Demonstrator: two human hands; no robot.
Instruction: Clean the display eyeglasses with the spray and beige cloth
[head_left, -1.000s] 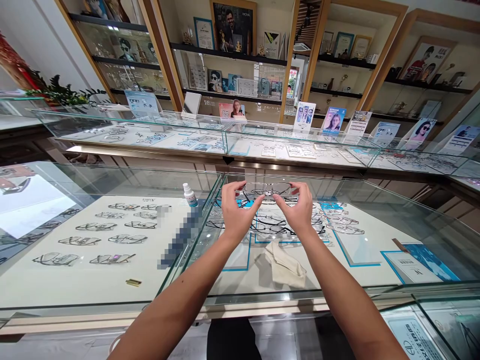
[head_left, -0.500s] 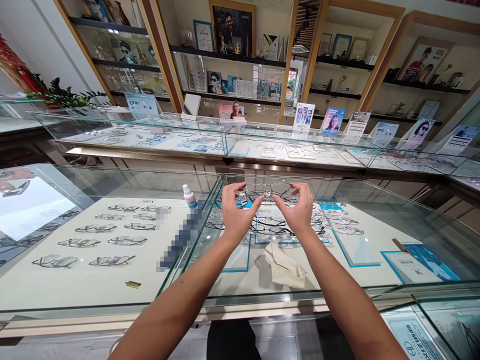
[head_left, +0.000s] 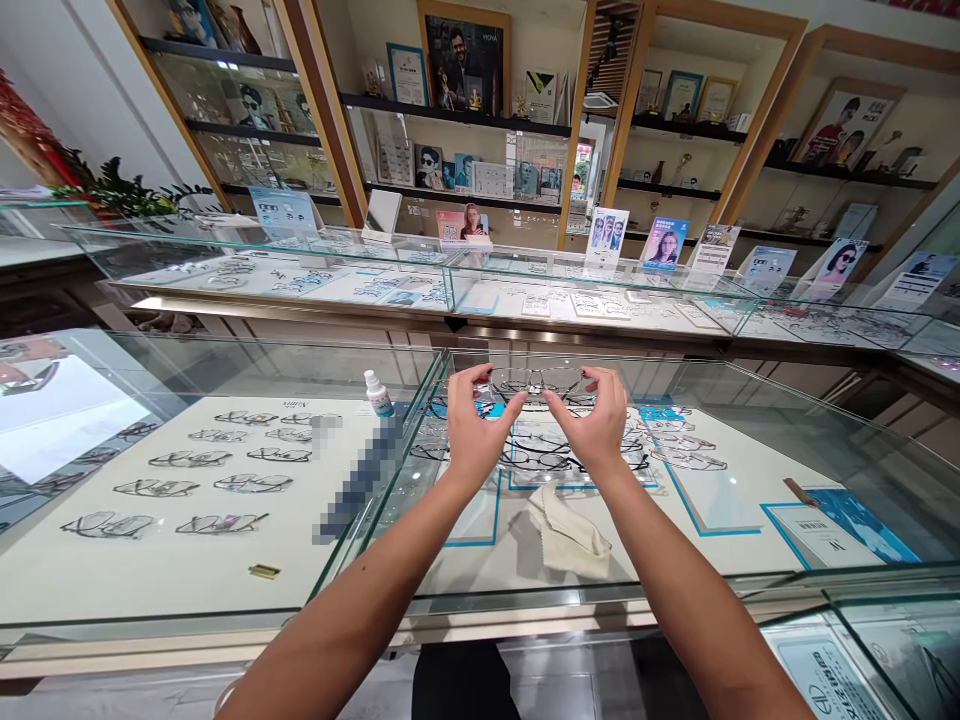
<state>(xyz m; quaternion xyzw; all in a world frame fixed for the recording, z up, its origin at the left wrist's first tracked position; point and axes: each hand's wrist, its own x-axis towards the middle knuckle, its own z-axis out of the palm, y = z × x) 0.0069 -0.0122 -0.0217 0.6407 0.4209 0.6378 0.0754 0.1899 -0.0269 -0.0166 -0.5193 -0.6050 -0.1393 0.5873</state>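
A pair of thin-framed eyeglasses (head_left: 536,380) is held up level above the glass display counter, one hand at each side. My left hand (head_left: 477,420) pinches its left side between thumb and fingers. On the opposite side my right hand (head_left: 595,418) grips the frame in the same way. Below and behind them, more eyeglasses (head_left: 540,455) lie in rows inside the case. A crumpled cream cloth (head_left: 570,535) rests on the counter between my forearms, nearer to me. Left of my left hand stands a small white spray bottle (head_left: 379,393).
Several eyeglasses (head_left: 186,488) sit in two columns in the left case, with a small gold-coloured piece (head_left: 264,571) near its front. A booklet (head_left: 825,535) lies at the right. Across the aisle runs another glass counter (head_left: 450,285) bearing upright cards (head_left: 664,243).
The held eyeglasses and both hands stay almost in place, with the hands shifted very slightly. Nothing has been let go or picked up.
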